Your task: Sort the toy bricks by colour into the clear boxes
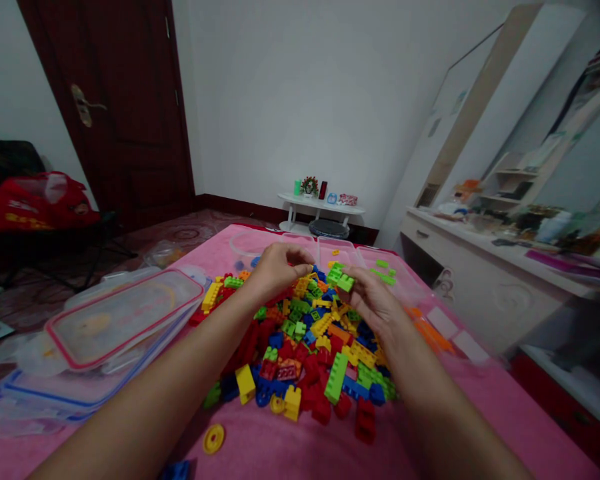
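A large heap of toy building bricks (300, 340) in red, yellow, green, blue and orange lies in front of me. Over its far right part, my right hand (373, 297) grips light green building bricks (341, 277) between thumb and fingers. My left hand (280, 270) hovers at the far side of the heap, its thumb and fingers pinched together. Whatever sits between those fingertips is too small to make out; yellow and blue bricks lie right by them. A yellow wheel-like piece (213, 439) rests apart, nearer to me.
Plastic lids with red and blue rims (130, 313) are stacked at the left. Clear plastic containers (337, 252) stand beyond the heap, some with a few bricks inside. Orange pieces (433, 333) lie at the right on the pink cloth (260, 453). A dresser (480, 267) stands to the right.
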### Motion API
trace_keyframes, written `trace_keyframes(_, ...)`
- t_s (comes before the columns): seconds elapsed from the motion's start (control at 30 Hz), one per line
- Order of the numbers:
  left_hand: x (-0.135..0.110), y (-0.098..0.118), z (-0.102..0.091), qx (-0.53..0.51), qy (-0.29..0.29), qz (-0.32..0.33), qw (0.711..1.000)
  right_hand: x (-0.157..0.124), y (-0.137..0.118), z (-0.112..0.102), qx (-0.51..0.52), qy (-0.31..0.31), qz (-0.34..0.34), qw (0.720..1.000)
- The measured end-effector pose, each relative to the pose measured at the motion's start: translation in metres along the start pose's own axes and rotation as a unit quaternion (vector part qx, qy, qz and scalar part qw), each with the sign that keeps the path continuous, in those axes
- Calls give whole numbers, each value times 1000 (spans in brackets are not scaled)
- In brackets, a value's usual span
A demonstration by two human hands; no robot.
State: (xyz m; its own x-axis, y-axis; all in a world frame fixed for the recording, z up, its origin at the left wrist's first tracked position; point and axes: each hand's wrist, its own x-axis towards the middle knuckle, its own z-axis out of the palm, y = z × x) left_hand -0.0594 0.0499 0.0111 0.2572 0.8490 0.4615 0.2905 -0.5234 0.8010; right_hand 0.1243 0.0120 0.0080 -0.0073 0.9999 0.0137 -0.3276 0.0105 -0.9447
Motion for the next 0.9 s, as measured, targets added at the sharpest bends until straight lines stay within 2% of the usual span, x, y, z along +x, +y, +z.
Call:
trace_keyframes(0.07, 0, 7, 0, -109, 17, -14, 994, 1, 7, 4, 107, 3, 59, 993)
trace_keyframes(0.17, -4, 18, 4, -219, 23, -23, 975, 1, 14, 10, 207, -20, 138, 968)
trace_keyframes(0.27, -6, 21, 11, -264, 6, -25, 964, -3, 18, 16, 261, -61, 199, 943)
trace_keyframes(0.33, -7, 18, 16, -266, -9, -28, 964, -6, 19, 20, 286, -82, 213, 931)
trace_keyframes(0.43, -7, 12, 21, -215, -24, -17, 976, -8, 20, 24, 304, -92, 215, 924)
trace_keyframes(0.53, -7, 6, 24, -115, -46, 13, 992, -9, 24, 28, 296, -68, 214, 928)
trace_keyframes(0.63, -8, 3, 26, -32, -19, 47, 998, -11, 30, 33, 293, -34, 197, 935)
trace_keyframes(0.7, -8, 1, 26, -15, 12, 61, 998, -11, 31, 32, 299, -20, 180, 937)
trace_keyframes(0.8, -6, -3, 23, -8, 33, 59, 998, -3, 21, 19, 294, 6, 151, 944)
trace_keyframes(0.9, -3, -7, 19, 17, 35, 41, 998, 24, -5, -11, 231, 84, 89, 965)
